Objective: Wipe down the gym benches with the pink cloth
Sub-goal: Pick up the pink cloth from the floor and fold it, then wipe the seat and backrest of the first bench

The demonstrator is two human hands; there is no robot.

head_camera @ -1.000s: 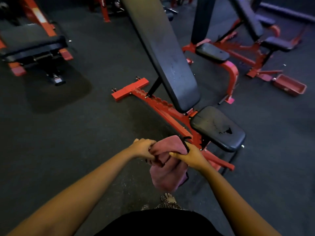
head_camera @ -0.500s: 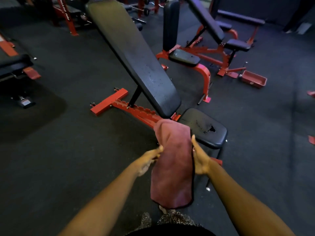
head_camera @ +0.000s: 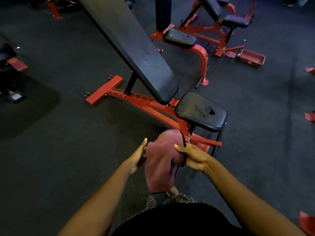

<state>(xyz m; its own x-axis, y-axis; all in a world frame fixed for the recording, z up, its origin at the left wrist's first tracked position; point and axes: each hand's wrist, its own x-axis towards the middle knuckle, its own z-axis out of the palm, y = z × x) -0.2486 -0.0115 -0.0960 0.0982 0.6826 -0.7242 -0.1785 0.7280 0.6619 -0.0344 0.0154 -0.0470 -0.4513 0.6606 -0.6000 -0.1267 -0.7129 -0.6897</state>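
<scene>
While standing just short of the nearest gym bench (head_camera: 153,92), gathers the pink cloth (head_camera: 160,160) in front of the body rather than wiping. Judged a preparing step: folding or bunching the fabric into a wad fit for the palm. Holds it doubled over and hanging between both hands, above the dark floor (head_camera: 59,150), near the seat pad (head_camera: 201,111) but apart from it, touching no upholstery.

Grips with the right hand (head_camera: 194,157): thumb laid across the top of the fabric, fingers curled beneath, black hem looping up past the knuckles. Sets the left hand (head_camera: 139,155) against the cloth's left edge, fingers straight and close together, thumb raised. Blurred there, with no curl round the fabric to be made out. Reaches both forearms forward from the bottom of the view, wrists converging on the cloth at about waist level.

Next, by judgement, calls for settling the wad into one hand, leaning in, and pressing it flat on the seat pad before working up the inclined backrest pad (head_camera: 136,48). Shows a torn patch and scuffs on the seat and pale specks low on the backrest. Probably wants firm strokes over the specks and a lighter pass at the tear, to avoid snagging. Leaves the second bench (head_camera: 179,38) behind, not yet reached.
</scene>
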